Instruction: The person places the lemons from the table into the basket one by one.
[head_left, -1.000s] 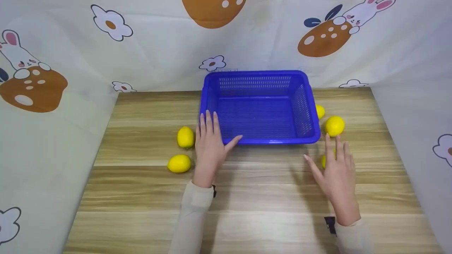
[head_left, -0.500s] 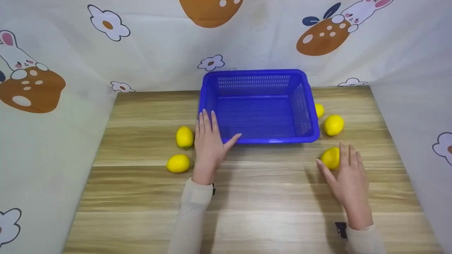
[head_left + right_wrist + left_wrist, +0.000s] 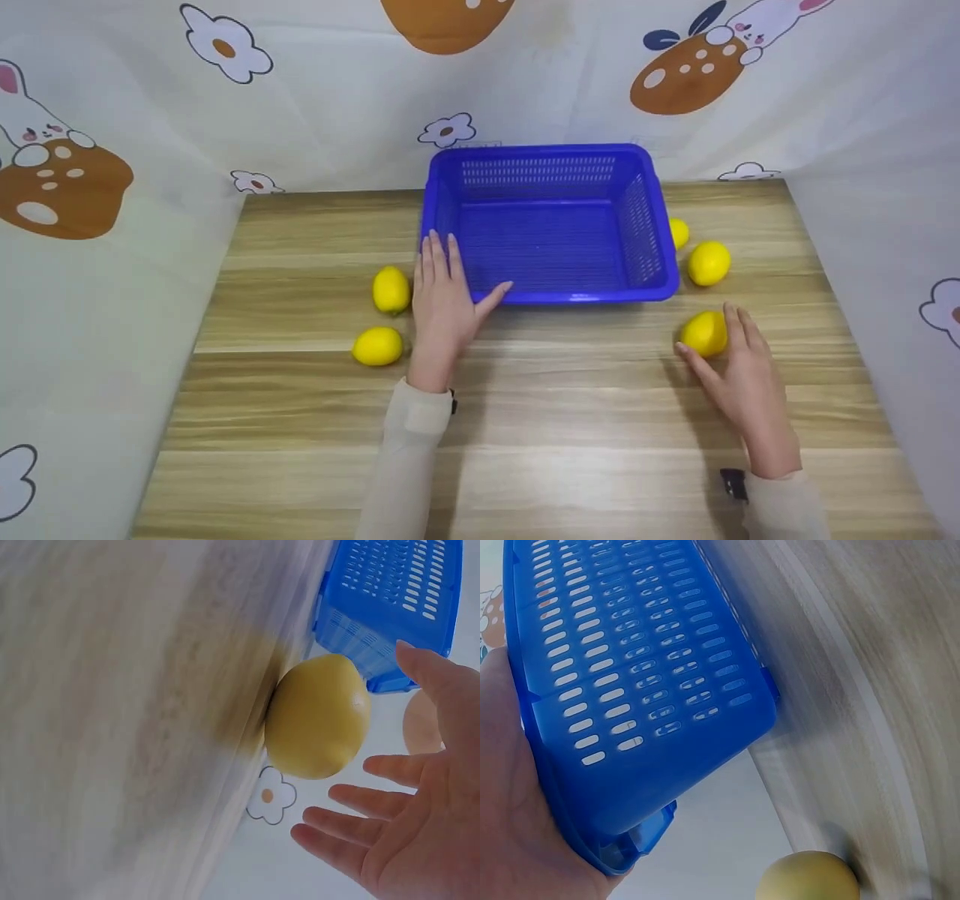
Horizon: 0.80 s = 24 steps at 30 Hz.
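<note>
In the head view a blue plastic basket (image 3: 592, 298) with slotted walls stands at the back of the table, nothing inside it. My left hand (image 3: 444, 311) rests on its near left corner, fingers straight along the rim and thumb spread over the front edge. The left wrist view has the basket's slotted side wall (image 3: 630, 682) beside that hand. My right hand (image 3: 750, 379) is at the nearest yellow lemon (image 3: 701, 335) on the right, thumb and fingers spread either side. In the right wrist view a gap shows between this lemon (image 3: 319, 720) and the fingers.
Two lemons lie left of the basket, one upright-looking lemon (image 3: 391, 290) and one sideways lemon (image 3: 377, 346). Right of it are another lemon (image 3: 709, 263) and a lemon (image 3: 679, 233) partly hidden by the basket. Printed cloth (image 3: 337, 112) encloses the wooden table (image 3: 570, 435) at back and sides.
My right hand has moved right and slightly back toward me, from above the nearest right lemon to beside it, uncovering more of it. My left hand and the basket have stayed put.
</note>
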Each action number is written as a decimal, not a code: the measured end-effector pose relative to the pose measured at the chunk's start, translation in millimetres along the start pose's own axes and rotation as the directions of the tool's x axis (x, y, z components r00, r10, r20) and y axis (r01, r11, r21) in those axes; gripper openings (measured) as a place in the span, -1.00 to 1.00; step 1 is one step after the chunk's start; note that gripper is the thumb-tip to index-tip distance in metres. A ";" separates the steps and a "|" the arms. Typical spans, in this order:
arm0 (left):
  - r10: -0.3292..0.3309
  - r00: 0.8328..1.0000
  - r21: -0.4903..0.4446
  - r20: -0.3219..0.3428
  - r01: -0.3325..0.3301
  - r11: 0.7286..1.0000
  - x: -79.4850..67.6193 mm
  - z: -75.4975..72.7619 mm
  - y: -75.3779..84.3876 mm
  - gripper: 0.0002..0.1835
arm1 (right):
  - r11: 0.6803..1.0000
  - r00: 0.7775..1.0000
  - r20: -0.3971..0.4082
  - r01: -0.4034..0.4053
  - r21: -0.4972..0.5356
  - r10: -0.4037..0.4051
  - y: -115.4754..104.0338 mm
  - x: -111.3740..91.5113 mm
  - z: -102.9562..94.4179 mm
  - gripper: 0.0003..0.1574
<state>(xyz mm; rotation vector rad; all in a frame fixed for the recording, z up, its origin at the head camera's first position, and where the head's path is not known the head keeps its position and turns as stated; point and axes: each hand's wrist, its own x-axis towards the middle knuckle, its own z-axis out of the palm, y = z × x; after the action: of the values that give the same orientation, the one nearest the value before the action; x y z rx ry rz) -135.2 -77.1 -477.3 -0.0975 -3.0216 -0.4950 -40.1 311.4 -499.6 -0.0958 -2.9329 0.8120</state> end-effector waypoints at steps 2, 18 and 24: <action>-0.006 1.000 0.008 0.010 0.006 1.000 -0.3 -0.5 -0.3 0.24 | 1.000 1.000 0.015 0.020 0.012 -0.020 2.6 2.4 -1.7 0.19; 0.006 1.000 0.003 -0.003 -0.006 1.000 -0.2 -0.4 0.0 0.23 | 0.971 0.964 0.140 0.234 -0.045 -0.226 18.7 19.9 -18.2 0.19; 0.005 1.000 0.005 0.002 -0.005 1.000 -1.5 -1.0 0.6 0.23 | 0.970 0.958 0.173 0.239 -0.047 -0.227 22.1 24.5 -18.0 0.21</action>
<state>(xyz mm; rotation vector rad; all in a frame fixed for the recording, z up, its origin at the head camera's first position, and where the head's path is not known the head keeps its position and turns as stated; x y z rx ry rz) -133.6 -76.9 -476.3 -0.1056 -3.0239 -0.4873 -61.7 341.6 -493.9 0.3233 -3.0455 0.7177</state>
